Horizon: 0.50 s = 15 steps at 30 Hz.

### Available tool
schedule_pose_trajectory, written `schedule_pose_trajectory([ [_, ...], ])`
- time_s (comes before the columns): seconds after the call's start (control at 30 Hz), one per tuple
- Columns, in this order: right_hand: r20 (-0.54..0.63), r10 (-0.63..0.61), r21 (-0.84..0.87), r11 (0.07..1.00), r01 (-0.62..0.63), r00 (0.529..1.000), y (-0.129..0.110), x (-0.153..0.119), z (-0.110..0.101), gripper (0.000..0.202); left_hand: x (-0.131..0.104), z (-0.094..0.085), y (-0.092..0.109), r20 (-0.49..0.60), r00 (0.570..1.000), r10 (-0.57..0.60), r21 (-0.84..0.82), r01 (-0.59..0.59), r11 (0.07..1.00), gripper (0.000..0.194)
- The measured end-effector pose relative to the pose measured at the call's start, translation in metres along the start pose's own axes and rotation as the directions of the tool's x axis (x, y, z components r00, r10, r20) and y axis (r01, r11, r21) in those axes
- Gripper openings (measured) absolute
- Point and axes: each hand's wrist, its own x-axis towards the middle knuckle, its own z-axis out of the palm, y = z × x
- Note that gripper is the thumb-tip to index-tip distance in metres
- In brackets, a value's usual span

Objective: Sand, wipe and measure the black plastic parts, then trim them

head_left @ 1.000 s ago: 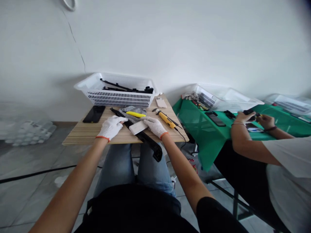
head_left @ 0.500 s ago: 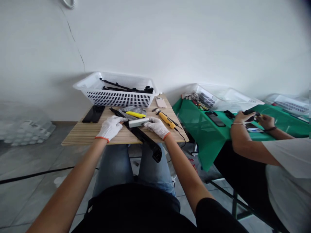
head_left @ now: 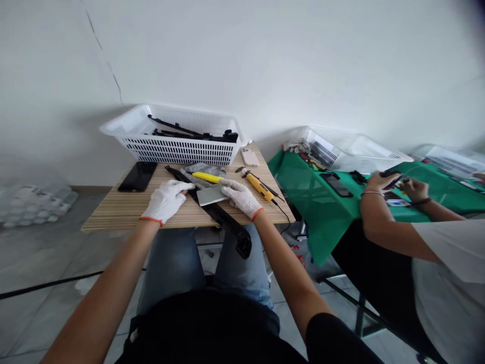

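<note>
Both of my hands wear white gloves over a small wooden table. My left hand presses flat on a long black bar that lies slantwise and overhangs the table's near edge. My right hand grips a flat grey-white block, tilted up above the bar. A yellow utility knife lies on a grey pouch just behind the block. To the right of my right hand lies a yellow-handled tool with a black cord.
A white slotted basket with black bars stands at the table's back. A dark phone lies left, a pale phone back right. A co-worker's hands work at a green table with more white baskets.
My right hand has turned the grey-white block from lying flat on the bar to tilted up on edge. My left hand stays on the bar. The view has shifted slightly.
</note>
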Motion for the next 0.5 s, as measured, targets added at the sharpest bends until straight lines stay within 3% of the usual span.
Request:
schedule_pose_trajectory([
  [0.37,0.021,-0.001,-0.007,1.000,0.001,1.000,0.0015,-0.0042,-0.0059,0.050,0.0004,-0.0023,0.0061,0.031,0.999,-0.025,-0.026,0.025,0.999,0.044],
  [0.5,0.097,-0.013,-0.027,1.000,0.015,0.995,0.0043,-0.0055,-0.0061,0.045,-0.0007,-0.0024,0.0067,0.033,0.999,-0.024,-0.021,0.025,0.999,0.046],
])
